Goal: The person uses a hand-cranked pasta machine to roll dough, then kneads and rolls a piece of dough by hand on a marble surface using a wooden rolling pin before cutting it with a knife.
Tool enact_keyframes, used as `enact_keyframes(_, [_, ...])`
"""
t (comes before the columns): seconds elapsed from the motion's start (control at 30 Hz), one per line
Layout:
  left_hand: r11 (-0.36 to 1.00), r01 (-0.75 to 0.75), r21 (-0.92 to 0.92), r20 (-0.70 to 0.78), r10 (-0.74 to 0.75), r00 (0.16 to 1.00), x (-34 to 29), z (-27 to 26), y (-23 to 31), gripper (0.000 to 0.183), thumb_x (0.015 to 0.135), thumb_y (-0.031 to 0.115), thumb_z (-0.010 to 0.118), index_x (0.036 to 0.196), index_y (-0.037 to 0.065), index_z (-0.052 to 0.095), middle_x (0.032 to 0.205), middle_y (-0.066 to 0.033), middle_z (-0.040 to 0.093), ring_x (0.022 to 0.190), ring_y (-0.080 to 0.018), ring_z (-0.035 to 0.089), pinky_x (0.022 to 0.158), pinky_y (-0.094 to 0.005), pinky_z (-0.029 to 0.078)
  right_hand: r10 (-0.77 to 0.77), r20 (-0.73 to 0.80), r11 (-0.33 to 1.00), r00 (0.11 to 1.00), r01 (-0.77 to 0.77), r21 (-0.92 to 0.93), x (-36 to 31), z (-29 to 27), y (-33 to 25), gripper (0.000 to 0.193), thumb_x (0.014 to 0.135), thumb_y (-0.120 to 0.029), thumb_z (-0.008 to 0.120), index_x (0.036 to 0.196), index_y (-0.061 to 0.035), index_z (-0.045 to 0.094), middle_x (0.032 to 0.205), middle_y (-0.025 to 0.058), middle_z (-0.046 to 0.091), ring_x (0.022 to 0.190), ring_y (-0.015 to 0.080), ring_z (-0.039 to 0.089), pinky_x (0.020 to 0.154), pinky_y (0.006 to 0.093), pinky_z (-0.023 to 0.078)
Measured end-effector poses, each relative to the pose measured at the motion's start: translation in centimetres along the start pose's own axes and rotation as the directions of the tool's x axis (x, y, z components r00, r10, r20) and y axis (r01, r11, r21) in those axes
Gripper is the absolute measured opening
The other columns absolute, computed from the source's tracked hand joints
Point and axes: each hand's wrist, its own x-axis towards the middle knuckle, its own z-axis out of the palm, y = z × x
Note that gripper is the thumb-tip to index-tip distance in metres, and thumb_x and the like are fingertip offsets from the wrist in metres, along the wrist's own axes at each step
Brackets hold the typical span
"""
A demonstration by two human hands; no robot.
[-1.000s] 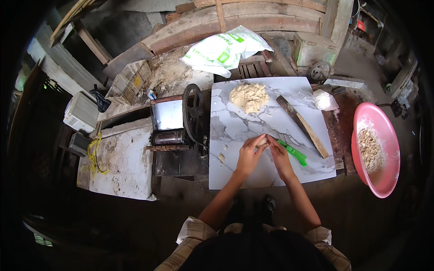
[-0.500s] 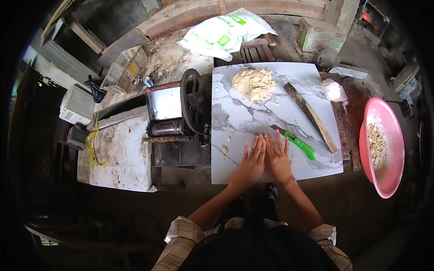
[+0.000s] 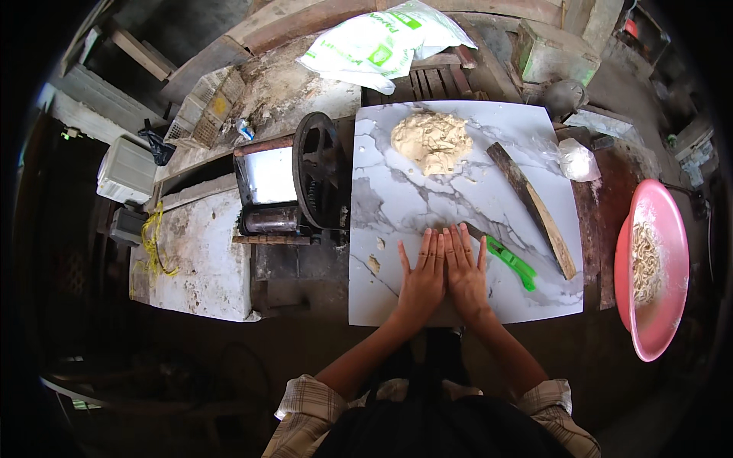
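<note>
Dough (image 3: 432, 143) lies at our twelve o'clock. Our left hand (image 3: 422, 282) and right hand (image 3: 467, 282) lie flat, fingers outstretched.

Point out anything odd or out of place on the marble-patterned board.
The green-handled knife lies with its dark blade close to the right hand, which looks awkward. Two pale scraps lie left of the left hand, well apart from the dough mound, like stray bits.
</note>
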Motion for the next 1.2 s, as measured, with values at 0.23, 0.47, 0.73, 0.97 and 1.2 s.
enact_keyframes(0.23, [0.988, 0.035, -0.151, 0.034, -0.031, 0.999, -0.2, 0.2, -0.1, 0.069, 0.083, 0.031, 0.054, 0.139, -0.002, 0.030, 0.145, -0.0157, 0.029, 0.140, -0.0268, 0.017, 0.099, -0.0728, 0.005, -0.072, -0.093, 0.967, 0.993, 0.092, 0.237, 0.1, -0.4, 3.0, 0.058, 0.082, -0.006, 0.049, 0.137, -0.0022, 0.035, 0.142, 0.0153, 0.035, 0.138, 0.0302, 0.022, 0.112, 0.0480, 0.017])
enact_keyframes(0.47, [0.962, -0.070, -0.264, -0.065, 0.055, 0.996, 1.5, -0.8, 4.2, 0.059, 0.089, 0.028, 0.050, 0.137, -0.001, 0.033, 0.146, -0.0113, 0.028, 0.139, -0.0286, 0.017, 0.102, -0.0697, 0.001, 0.212, -0.137, 0.966, 0.968, -0.186, 0.180, -3.8, -2.5, 7.4, 0.045, 0.078, -0.013, 0.060, 0.120, -0.0029, 0.048, 0.112, 0.0133, 0.048, 0.102, 0.0313, 0.047, 0.084, 0.0413, 0.040])
enact_keyframes(0.73, [0.973, -0.139, -0.186, -0.134, 0.115, 0.984, 2.3, 3.3, 8.2, 0.052, 0.082, 0.012, 0.050, 0.132, 0.000, 0.042, 0.142, -0.0100, 0.036, 0.137, -0.0263, 0.025, 0.107, -0.0625, 0.005, 0.083, -0.266, 0.973, 0.960, -0.021, 0.228, -4.6, 0.6, 10.2, 0.040, 0.076, -0.015, 0.062, 0.111, -0.0014, 0.051, 0.105, 0.0143, 0.052, 0.099, 0.0306, 0.049, 0.084, 0.0400, 0.042])
enact_keyframes(0.97, [0.861, -0.319, -0.396, -0.297, 0.209, 0.932, 11.9, -1.7, 13.7, 0.047, 0.083, 0.005, 0.050, 0.129, 0.001, 0.046, 0.139, -0.0104, 0.040, 0.132, -0.0280, 0.033, 0.108, -0.0568, 0.017, 0.182, -0.448, 0.908, 0.875, 0.025, 0.418, -2.7, -8.2, 17.3, 0.039, 0.069, -0.008, 0.067, 0.104, 0.0017, 0.054, 0.097, 0.0169, 0.052, 0.093, 0.0328, 0.049, 0.082, 0.0414, 0.042])
enact_keyframes(1.2, [0.907, -0.234, -0.349, 0.040, 0.264, 0.964, 20.0, 5.4, 17.6, 0.043, 0.086, 0.010, 0.050, 0.128, 0.002, 0.048, 0.137, -0.0114, 0.044, 0.128, -0.0245, 0.040, 0.108, -0.0512, 0.024, 0.353, -0.299, 0.897, 0.886, -0.229, 0.379, -1.1, -3.2, 26.7, 0.033, 0.072, -0.006, 0.065, 0.104, -0.0015, 0.058, 0.097, 0.0191, 0.053, 0.096, 0.0367, 0.051, 0.084, 0.0431, 0.045])
